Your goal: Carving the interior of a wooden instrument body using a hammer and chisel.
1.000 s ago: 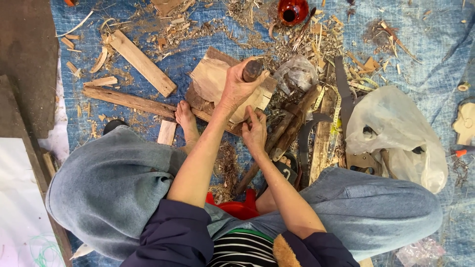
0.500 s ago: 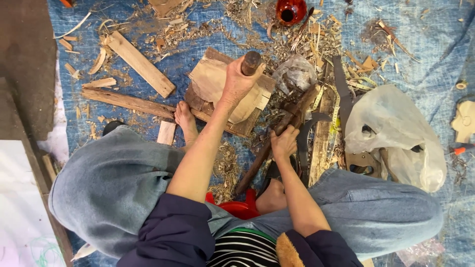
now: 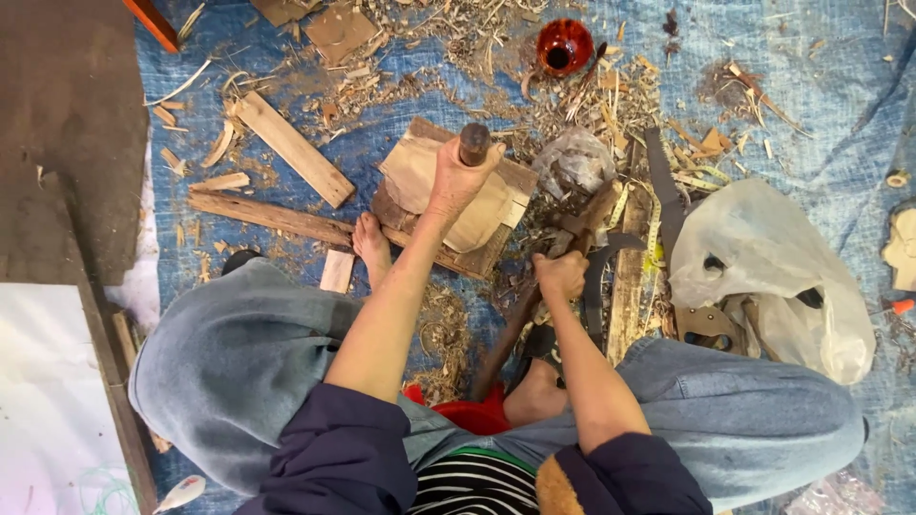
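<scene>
**Carving tool held upright on a wood blank, mallet handle gripped beside it**

The left hand (image 3: 456,181) is wrapped in a closed fist around a dark, round-ended tool handle (image 3: 474,143), which stands upright over a pale carved wood blank (image 3: 482,212). The blank lies on a darker wooden board (image 3: 434,133) spread on the blue tarp (image 3: 811,86), just in front of the seated person's bare left foot (image 3: 372,245).

The right hand (image 3: 560,275) sits a little lower and to the right, its fingers curled tight round the long brown handle of a mallet-like tool (image 3: 520,319); the tool's head end (image 3: 584,224) points away toward a heap of shavings. The two hands are apart, the blank between them and slightly ahead.

Around this, a crumpled clear plastic bag (image 3: 575,160) lies just beyond the mallet's head, and a larger whitish plastic bag (image 3: 763,262) rests to the right. A small red lacquered pot (image 3: 564,45) stands further out among wood chips. To the left lie a pale flat plank (image 3: 281,145) and a rough darker stick (image 3: 272,217). The person's knees, in blue jeans (image 3: 229,362), frame the scene, with the right foot (image 3: 536,391) tucked in beneath.
</scene>
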